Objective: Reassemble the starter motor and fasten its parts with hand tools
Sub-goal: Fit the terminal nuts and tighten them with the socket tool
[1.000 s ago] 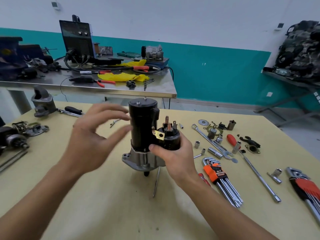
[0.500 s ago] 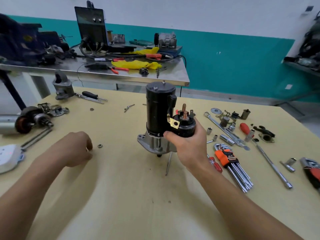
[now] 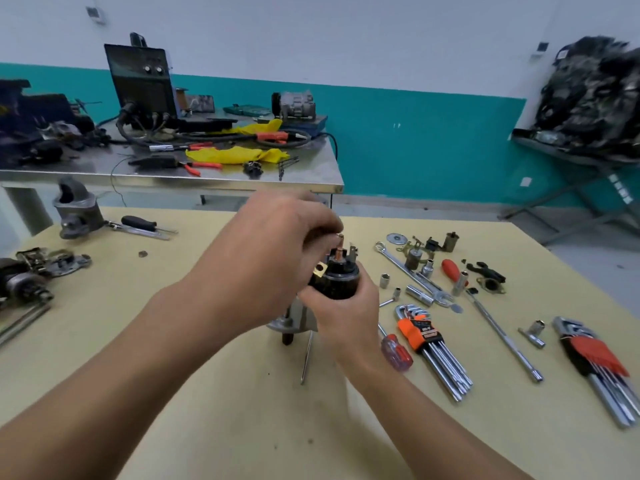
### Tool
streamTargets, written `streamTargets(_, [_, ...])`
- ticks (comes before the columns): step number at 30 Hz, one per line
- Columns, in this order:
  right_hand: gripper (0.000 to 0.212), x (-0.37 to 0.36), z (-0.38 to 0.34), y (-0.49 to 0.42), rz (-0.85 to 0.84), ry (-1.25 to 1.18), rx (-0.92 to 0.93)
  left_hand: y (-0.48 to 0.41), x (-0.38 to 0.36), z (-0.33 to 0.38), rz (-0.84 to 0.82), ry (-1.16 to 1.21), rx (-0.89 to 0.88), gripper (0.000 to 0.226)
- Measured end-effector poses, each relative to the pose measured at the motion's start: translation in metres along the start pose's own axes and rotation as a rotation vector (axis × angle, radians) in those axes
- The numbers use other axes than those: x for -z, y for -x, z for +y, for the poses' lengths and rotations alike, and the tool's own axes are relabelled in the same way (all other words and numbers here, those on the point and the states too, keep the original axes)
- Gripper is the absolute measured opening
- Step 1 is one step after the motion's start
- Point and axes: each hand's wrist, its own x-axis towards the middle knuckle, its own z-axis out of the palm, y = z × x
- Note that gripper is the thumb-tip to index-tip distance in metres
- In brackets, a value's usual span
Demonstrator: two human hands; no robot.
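Note:
The starter motor [image 3: 294,322] stands upright on its grey flange on the yellow table [image 3: 207,393]. Its black solenoid [image 3: 337,282] faces me, with copper terminal studs [image 3: 340,239] on top. My right hand [image 3: 346,317] grips the solenoid from below and from the right. My left hand [image 3: 277,251] reaches over the motor body and hides it. Its fingertips are curled and pinch at the tip of the taller copper stud. The small piece between them is mostly hidden.
Right of the motor lie a combination wrench [image 3: 412,271], loose sockets, a red-handled screwdriver [image 3: 396,351], two hex key sets [image 3: 429,344] [image 3: 595,358] and an extension bar [image 3: 502,337]. A long thin bolt [image 3: 306,358] lies below the motor. Motor parts [image 3: 24,278] sit at far left.
My left hand dropped to the table beside a small nut, then rose to the solenoid's copper stud. My right hand has kept its grip on the solenoid.

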Motion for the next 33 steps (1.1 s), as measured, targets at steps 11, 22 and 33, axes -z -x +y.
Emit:
streamTargets(11, [0.031, -0.001, -0.001, 0.001, 0.032, -0.028, -0.023, -0.018, -0.033, 0.002, -0.187, -0.233, 0.053, 0.026])
streamTargets(22, [0.033, -0.01, -0.004, 0.013, -0.003, -0.056, -0.005, 0.002, -0.04, 0.012, 0.057, -0.261, 0.234, 0.019])
streamTargets(33, [0.031, -0.009, -0.002, 0.011, 0.005, -0.038, 0.014, 0.023, -0.045, -0.002, 0.287, 0.276, 0.347, 0.031])
